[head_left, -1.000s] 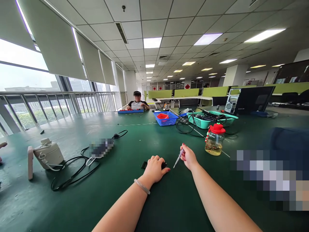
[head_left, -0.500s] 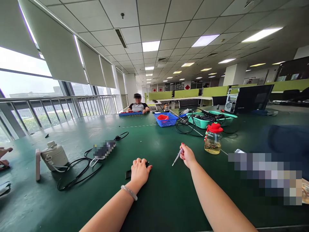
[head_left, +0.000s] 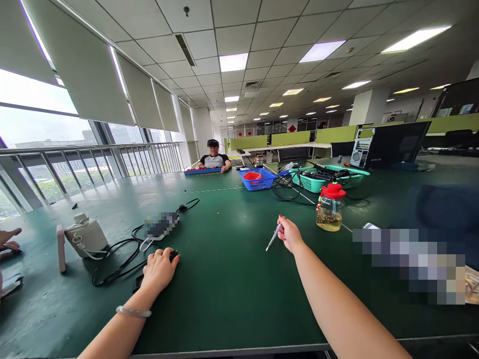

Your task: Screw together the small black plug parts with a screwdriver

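My left hand [head_left: 159, 270] lies palm down over a small flat black object [head_left: 136, 284] on the green table [head_left: 232, 294], covering most of it; its ends show at the fingertips and near the wrist. A pale bangle sits on that wrist. My right hand [head_left: 289, 234] is raised a little above the table, fingers pinched on a thin clear-handled screwdriver [head_left: 273, 238] whose tip points down and to the left. The two hands are well apart.
A black cable [head_left: 119, 259] loops left of my left hand, beside a small white appliance [head_left: 87, 235]. A glass jar with a red lid [head_left: 330, 210] stands right of my right hand. Blue [head_left: 258, 180] and teal baskets [head_left: 312, 183] lie farther back. A person sits at the far end; another hand [head_left: 9, 242] shows at left.
My left hand has slid the black object to the left across the table, away from the right hand. The right hand with the screwdriver has stayed roughly where it was.
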A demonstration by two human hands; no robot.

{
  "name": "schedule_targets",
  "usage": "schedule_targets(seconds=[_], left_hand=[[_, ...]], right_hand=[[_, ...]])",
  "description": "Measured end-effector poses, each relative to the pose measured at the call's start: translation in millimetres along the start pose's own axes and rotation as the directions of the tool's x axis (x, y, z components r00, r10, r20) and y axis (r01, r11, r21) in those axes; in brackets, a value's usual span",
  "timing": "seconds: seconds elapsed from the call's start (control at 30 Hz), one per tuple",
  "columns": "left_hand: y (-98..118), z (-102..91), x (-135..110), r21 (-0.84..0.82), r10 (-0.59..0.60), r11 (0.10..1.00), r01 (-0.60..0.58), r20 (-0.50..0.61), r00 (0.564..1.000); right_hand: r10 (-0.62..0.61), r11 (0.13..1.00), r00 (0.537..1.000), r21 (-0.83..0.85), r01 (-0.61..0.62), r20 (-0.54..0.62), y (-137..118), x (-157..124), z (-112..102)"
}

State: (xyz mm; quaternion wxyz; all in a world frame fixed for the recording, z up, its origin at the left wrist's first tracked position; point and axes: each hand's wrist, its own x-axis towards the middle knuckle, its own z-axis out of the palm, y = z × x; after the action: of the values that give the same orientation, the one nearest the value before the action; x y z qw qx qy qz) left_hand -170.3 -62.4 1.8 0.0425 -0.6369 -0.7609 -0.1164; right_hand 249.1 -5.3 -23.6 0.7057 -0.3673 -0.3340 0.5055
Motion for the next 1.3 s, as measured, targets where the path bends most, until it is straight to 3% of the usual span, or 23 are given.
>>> schedule_targets(seconds=[0.13,0.27,0.33,0.4,0.47,0.57,0.63,0.67,0.8,1.0,1.13,1.3], left_hand=[[-21.8,2.8,8.2,-0.094,0.014,0.995,-0.017,-0.042,0.999],[-30.9,-1.0,15.7,-0.292,0.100,0.947,-0.137,-0.140,0.985],[-36.3,-6.0,18.7,-0.369,0.064,0.920,-0.135,-0.196,0.978],[-44.1,-11.1,22.1,-0.467,-0.048,0.882,-0.065,-0.224,0.973],[-53.5,-14.2,26.1,-0.613,-0.188,0.790,0.015,-0.219,0.958],[-63.9,-14.4,31.2,-0.853,-0.345,0.517,0.074,-0.128,0.930],[-64.9,-13.7,32.0,-0.922,-0.348,0.379,0.081,-0.061,0.935],[-63.6,-13.8,31.3,-0.929,-0.323,0.360,0.084,-0.040,0.946],[-57.0,-18.4,25.1,-0.873,-0.165,0.479,0.092,0.014,0.986],[-62.2,-25.9,20.4,-0.860,-0.151,0.509,0.033,-0.051,0.987],[-61.0,-25.1,19.7,-0.841,-0.041,0.540,0.043,0.024,0.999],[-61.1,-21.5,20.7,-0.750,0.014,0.661,0.027,0.049,0.999]], right_hand=[[0.031,1.000,0.999,-0.006,-0.031,0.025,-3.1,-3.5,-3.3],[0.041,0.999,0.999,-0.018,-0.040,0.034,-6.4,-7.0,-5.2],[0.044,0.999,0.998,-0.025,-0.044,0.035,-7.3,-7.8,-5.4],[0.048,0.998,0.998,-0.028,-0.047,0.033,-7.9,-8.1,-5.5],[0.051,0.998,0.998,-0.028,-0.050,0.033,-8.4,-7.9,-5.6],[0.055,0.998,0.998,-0.026,-0.054,0.036,-9.2,-7.8,-5.8],[0.056,0.998,0.998,-0.024,-0.055,0.036,-9.7,-8.2,-5.8],[0.056,0.998,0.998,-0.024,-0.056,0.036,-10.0,-8.5,-5.7],[0.056,0.998,0.998,-0.022,-0.055,0.035,-10.8,-9.5,-5.2],[0.044,0.999,0.998,-0.016,-0.043,0.037,-10.6,-9.0,-6.2],[0.043,0.999,0.998,-0.023,-0.043,0.041,-11.0,-9.5,-6.2],[0.048,0.999,0.998,-0.023,-0.047,0.047,-11.5,-9.8,-6.3]])
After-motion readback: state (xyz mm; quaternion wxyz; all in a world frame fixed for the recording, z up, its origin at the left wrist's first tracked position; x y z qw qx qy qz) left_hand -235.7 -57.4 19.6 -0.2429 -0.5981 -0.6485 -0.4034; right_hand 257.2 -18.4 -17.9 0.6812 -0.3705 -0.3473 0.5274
